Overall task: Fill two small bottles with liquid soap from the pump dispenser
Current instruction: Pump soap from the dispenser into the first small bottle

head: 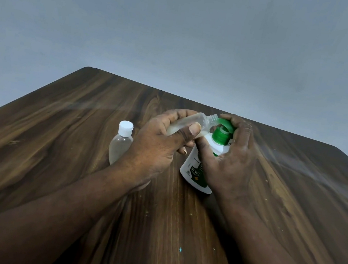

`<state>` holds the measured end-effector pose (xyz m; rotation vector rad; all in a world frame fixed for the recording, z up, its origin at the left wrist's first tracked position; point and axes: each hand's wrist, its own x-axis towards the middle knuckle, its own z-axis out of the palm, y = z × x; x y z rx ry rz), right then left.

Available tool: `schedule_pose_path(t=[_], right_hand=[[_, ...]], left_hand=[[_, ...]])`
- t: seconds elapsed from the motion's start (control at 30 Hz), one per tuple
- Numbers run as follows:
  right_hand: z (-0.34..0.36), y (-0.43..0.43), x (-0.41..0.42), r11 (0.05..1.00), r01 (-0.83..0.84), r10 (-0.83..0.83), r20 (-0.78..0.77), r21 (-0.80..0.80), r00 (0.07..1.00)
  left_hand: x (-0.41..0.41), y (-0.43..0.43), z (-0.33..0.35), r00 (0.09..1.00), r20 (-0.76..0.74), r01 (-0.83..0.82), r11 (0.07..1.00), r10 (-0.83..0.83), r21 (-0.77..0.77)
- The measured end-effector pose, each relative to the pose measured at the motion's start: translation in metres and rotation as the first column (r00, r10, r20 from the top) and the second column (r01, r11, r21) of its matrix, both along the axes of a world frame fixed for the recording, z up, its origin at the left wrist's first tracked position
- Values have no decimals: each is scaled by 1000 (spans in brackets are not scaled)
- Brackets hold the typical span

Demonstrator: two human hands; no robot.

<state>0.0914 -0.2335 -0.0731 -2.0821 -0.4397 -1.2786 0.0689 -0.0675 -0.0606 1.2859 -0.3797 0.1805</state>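
Observation:
My left hand (160, 143) grips a small clear uncapped bottle (201, 122), tilted with its open threaded neck against the green pump spout. Whitish liquid lies in the bottle's lower part. My right hand (229, 160) wraps the white pump dispenser (194, 171) with green label, fingers lying over its green pump head (222, 132). A second small clear bottle (120, 144) with a white cap stands upright on the table, just left of my left wrist, holding pale liquid.
Everything rests on a dark wood-grain table (77, 140) whose far edge runs behind the hands and whose right corner slopes off. A plain grey wall fills the background. Small crumbs and a blue speck (180, 249) dot the near tabletop.

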Motion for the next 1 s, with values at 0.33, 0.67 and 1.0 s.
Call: schedule_pose_path(t=[0.33, 0.67, 1.0], right_hand=[[0, 1, -2, 1000, 26, -26, -23, -13, 999], [1, 1, -1, 1000, 19, -18, -17, 10, 1000], [2, -3, -1, 1000, 15, -16, -22, -14, 1000]], left_hand=[[2, 0, 0, 1000, 1, 7, 1000, -7, -7], [0, 0, 0, 1000, 12, 17, 1000, -17, -18], [1, -1, 1, 1000, 6, 20, 999, -20, -32]])
